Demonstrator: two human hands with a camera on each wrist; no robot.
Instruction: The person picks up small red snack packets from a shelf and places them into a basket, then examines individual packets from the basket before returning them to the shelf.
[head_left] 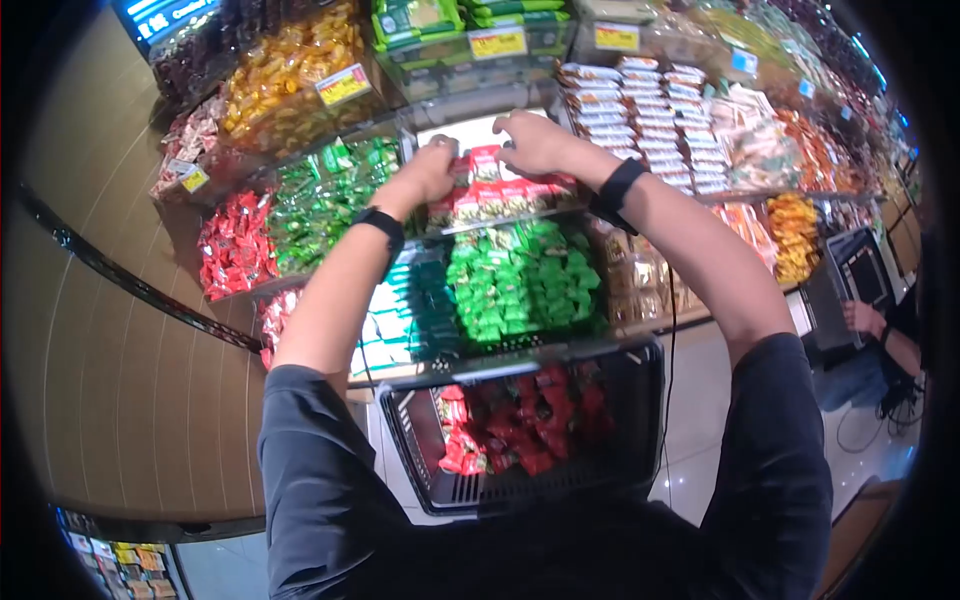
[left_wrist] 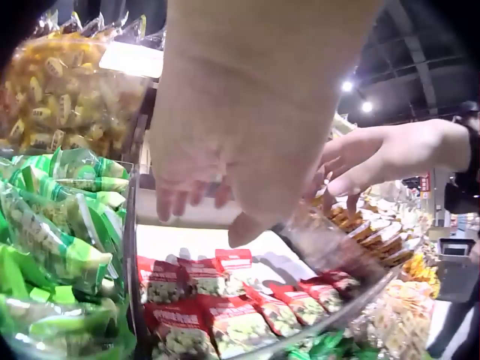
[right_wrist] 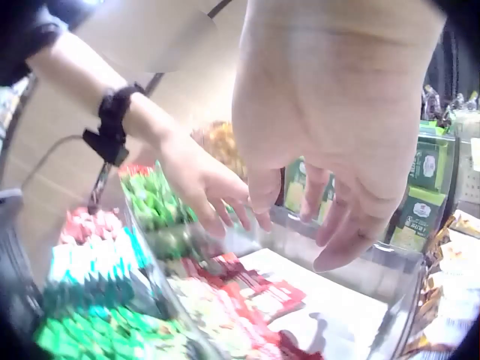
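Red-and-white packets [head_left: 490,196] lie in rows in the front part of a clear bin with a white base [left_wrist: 172,238]. My left hand [head_left: 431,169] hangs over the bin's left side, fingers pointing down and loosely bent, holding nothing. Over the right side is my right hand [head_left: 538,146], its fingers spread and bent downward with nothing between them. In the right wrist view both the left hand [right_wrist: 206,184] and the right hand [right_wrist: 330,142] are above the packets [right_wrist: 262,289], apart from them.
Green packets [head_left: 520,280] fill the bin in front, and more green ones [head_left: 335,190] lie to the left. White-and-brown wrapped bars [head_left: 650,120] are stacked at the right. A black basket [head_left: 650,420] below holds red packets [head_left: 540,420]. A person's hand [head_left: 862,318] shows far right.
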